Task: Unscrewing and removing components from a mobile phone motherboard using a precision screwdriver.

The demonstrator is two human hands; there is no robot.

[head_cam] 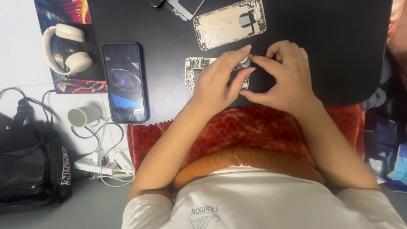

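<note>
A small grey part (244,62) sits pinched between my left hand (218,82) and right hand (286,76), fingertips together over a circuit board (196,72) on the black table (330,38). An opened phone shell (229,23) lies just beyond; a dark smartphone (124,82) rests to my left.

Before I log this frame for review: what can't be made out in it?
- Head view: small grey part pinched between left hand and right hand; fingers hide most of it.
- Circuit board: its right side lies under the left hand.
- Phone parts cut off by the top edge.
</note>
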